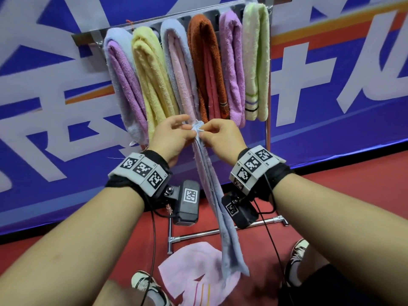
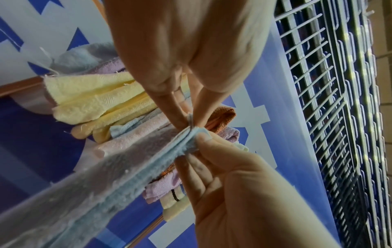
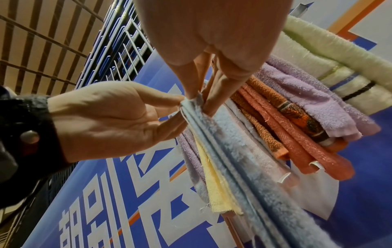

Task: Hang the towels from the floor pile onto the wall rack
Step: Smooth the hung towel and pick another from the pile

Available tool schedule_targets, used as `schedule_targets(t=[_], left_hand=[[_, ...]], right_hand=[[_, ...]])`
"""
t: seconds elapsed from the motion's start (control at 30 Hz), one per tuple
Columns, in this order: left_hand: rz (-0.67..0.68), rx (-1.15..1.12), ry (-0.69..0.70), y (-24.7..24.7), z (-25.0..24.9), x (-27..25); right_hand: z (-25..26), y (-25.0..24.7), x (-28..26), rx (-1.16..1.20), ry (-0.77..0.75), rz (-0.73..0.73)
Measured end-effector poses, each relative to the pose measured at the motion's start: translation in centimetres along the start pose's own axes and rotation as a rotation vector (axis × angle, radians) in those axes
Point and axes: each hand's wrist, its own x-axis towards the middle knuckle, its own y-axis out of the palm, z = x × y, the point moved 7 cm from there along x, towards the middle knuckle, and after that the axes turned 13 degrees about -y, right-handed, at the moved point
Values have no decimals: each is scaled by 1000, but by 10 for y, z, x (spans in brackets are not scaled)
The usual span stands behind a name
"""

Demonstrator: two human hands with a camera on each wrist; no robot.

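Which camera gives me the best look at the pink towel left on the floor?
The head view: the pink towel lies spread on the red floor between the shoes, partly behind the hanging blue towel. Neither wrist view shows the floor towel; both look up at the grip on the blue towel and the rack.

A light blue towel (image 1: 223, 208) hangs folded lengthwise in a long narrow strip, its gathered top corner held up in front of the rack (image 1: 88, 37), which already carries six folded towels. A pink towel (image 1: 194, 277) lies spread on the red floor.
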Motion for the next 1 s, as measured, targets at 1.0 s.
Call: schedule_targets(t=[1.0], left_hand=[[91,-5,96,-19,-25,-10]], right_hand=[[21,-5,9,70,37,142]])
